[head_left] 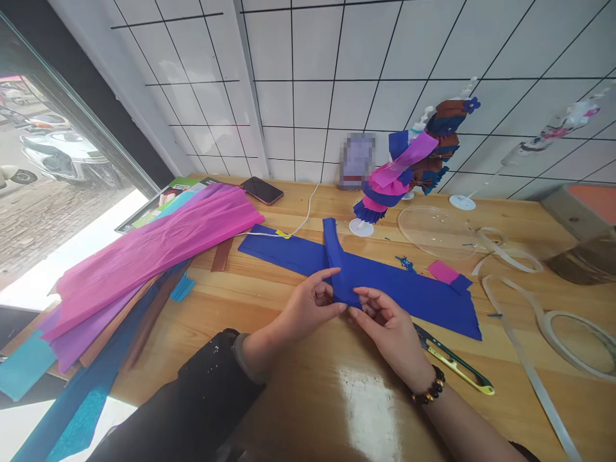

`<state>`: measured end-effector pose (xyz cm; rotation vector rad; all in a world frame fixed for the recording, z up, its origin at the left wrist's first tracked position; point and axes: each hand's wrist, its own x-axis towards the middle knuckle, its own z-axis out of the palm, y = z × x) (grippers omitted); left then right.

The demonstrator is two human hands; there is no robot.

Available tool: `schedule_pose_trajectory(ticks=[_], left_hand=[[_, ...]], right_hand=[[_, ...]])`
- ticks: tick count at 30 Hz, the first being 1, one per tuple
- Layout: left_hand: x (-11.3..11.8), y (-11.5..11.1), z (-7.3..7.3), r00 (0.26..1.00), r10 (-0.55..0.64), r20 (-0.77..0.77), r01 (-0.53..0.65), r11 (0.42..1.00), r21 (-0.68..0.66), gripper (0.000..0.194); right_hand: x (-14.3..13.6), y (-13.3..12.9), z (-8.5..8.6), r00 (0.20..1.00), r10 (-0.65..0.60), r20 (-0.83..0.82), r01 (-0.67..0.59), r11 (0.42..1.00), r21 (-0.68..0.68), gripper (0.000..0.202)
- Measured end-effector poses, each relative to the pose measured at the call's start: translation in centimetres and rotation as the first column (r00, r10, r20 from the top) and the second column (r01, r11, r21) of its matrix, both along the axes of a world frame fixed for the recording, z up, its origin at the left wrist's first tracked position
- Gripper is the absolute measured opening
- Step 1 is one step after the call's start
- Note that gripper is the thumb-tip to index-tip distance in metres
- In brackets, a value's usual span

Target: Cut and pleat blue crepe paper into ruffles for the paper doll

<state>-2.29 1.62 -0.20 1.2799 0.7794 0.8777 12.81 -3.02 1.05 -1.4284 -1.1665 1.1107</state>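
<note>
A narrow blue crepe paper strip (pixel 338 260) is pinched at its lower end between both hands. My left hand (pixel 308 301) comes from the left, its thumb and index finger closed on the strip's left side. On the right side, my right hand (pixel 387 321) holds the bottom corner with thumb and fingers pressed together. The strip's upper end points toward the wall. Beneath it lies a wider blue crepe paper piece (pixel 423 292), flat and slanting across the table. Just right of my right hand is a yellow and dark green cutter (pixel 455 359).
Pink crepe paper (pixel 168 250) and other coloured sheets lie left. A phone (pixel 262 190) lies at the back. Small paper-dressed figures (pixel 394 173) stand near the wall. Right are a clear plastic disc (pixel 433 231), white tape (pixel 529 372) and pink scrap (pixel 443 271).
</note>
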Motion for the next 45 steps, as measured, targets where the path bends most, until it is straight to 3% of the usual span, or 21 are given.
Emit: schedule_pose_trajectory(ticks=[11,24,45], left_hand=[[-0.2,0.0,0.3,0.998,0.042,-0.052,-0.042,0.999,0.005,0.064],[-0.3,-0.3,0.2,0.987,-0.003,-0.161,0.025,0.990,0.137,0.057],[-0.9,0.0,0.4,0.952,0.027,-0.304,0.073,0.947,0.313,0.048]], right_hand=[[0.3,0.2,-0.2,1.000,-0.024,-0.009,0.024,1.000,0.017,0.034],[0.8,-0.1,-1.2,0.967,0.040,0.252,-0.063,0.994,0.084,0.031],[1.1,-0.1,-0.8,0.901,0.034,0.431,-0.112,0.981,0.156,0.025]])
